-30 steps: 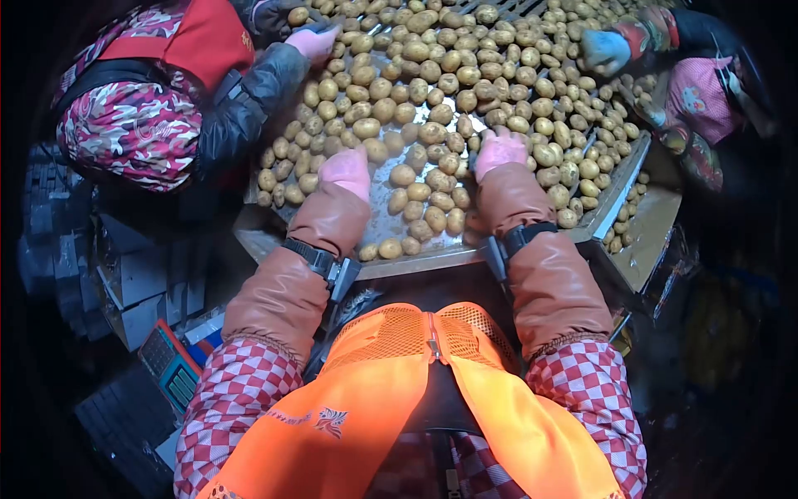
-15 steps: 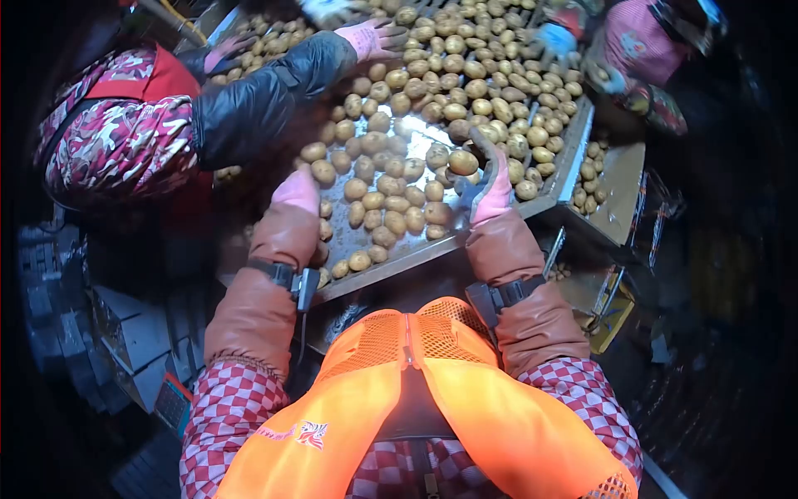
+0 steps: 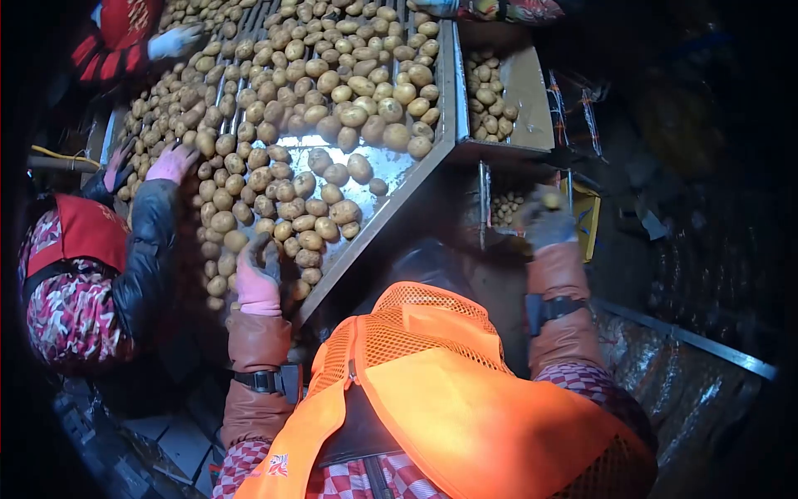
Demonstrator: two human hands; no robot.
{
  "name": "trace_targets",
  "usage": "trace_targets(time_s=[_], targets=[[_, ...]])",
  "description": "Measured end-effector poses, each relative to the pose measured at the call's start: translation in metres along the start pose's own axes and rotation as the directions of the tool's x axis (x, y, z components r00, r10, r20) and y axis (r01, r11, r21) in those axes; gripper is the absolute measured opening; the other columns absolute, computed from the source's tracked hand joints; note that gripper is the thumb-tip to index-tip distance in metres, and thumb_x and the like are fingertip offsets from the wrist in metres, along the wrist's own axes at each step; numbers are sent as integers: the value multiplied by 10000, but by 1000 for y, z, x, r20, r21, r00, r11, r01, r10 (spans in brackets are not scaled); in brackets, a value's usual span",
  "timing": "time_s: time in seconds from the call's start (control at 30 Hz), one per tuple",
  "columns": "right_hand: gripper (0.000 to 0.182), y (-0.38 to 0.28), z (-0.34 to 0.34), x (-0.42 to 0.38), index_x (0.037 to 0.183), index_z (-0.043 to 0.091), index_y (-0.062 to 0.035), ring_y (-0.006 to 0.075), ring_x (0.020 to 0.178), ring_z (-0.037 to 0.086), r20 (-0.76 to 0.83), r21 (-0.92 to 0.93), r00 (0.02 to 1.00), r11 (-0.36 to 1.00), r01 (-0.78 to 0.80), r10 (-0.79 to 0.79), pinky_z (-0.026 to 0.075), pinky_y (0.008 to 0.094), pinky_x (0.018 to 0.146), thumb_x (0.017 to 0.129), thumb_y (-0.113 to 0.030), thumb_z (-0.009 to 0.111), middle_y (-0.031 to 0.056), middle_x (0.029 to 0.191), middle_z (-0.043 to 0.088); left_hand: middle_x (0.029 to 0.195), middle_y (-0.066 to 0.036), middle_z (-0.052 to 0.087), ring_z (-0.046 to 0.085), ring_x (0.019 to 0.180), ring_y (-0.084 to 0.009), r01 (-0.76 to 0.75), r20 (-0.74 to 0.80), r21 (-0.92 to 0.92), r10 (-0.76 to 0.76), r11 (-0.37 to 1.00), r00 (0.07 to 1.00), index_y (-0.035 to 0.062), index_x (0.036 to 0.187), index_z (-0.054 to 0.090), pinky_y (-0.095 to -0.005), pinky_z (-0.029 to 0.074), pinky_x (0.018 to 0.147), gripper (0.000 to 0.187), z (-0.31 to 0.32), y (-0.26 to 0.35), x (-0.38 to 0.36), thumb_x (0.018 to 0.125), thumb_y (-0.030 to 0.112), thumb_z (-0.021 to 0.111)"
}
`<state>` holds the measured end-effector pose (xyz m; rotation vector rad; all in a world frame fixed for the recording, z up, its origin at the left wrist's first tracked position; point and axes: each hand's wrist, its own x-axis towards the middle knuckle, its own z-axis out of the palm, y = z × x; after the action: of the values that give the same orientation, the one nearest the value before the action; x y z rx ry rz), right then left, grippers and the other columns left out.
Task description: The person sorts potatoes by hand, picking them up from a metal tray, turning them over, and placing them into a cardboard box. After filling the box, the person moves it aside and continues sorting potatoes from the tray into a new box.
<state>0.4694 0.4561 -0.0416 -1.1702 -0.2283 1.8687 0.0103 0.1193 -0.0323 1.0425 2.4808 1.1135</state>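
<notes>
My left hand (image 3: 259, 279), in a pink and grey glove, rests at the lower left edge of the sorting table (image 3: 378, 224), its fingers apart among the potatoes (image 3: 291, 208). Out to the right of the table, my right hand (image 3: 550, 226) is closed around a potato (image 3: 550, 200), slightly blurred. Just left of that hand, smaller potatoes (image 3: 505, 208) lie in a container below table height.
A cardboard box (image 3: 532, 100) of potatoes stands against the table's right side. A yellow container (image 3: 585, 218) is beyond my right hand. At left, a co-worker's gloved hand (image 3: 172, 163) touches the potatoes; another person's white glove (image 3: 174, 41) is farther back.
My view has turned right. My right hand has left the table and moved out to the right with a potato. My left hand remains at the table's near side, among the potatoes.
</notes>
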Motion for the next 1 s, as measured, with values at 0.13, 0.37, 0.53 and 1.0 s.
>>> trace_targets(time_s=[0.13,0.37,0.53,1.0], targets=[[363,-25,15,-37,1053,660,-52,231,833,667,99,53,993,996,-70,64,565,442,726,911,-381,600,85,915,663,1102,-160,708,681,1015,-231,-12,33,-194,19,981,999,-23,1155,653,-344,534,905,288,12,50,11,906,108,716],[457,145,117,-89,1384,520,-157,238,1008,650,445,-375,667,801,-467,598,517,379,700,974,-350,582,75,1247,622,1156,-177,686,683,998,-268,-41,558,-303,212,952,802,7,1292,587,-353,519,907,502,39,179,4,895,272,743],[422,111,131,-81,1309,567,-42,163,771,650,261,-654,768,692,-305,585,452,208,479,925,-202,643,125,1083,676,1074,-182,714,693,981,-231,483,521,-535,-180,693,834,13,1253,632,-338,536,864,372,29,117,4,974,259,649],[474,-26,175,99,1356,499,-106,253,988,634,23,-164,983,969,184,-183,499,388,862,964,-350,604,141,1269,614,1062,-225,710,705,987,-332,40,127,-44,-34,998,991,28,1217,668,-398,541,859,312,-2,52,17,966,211,635]])
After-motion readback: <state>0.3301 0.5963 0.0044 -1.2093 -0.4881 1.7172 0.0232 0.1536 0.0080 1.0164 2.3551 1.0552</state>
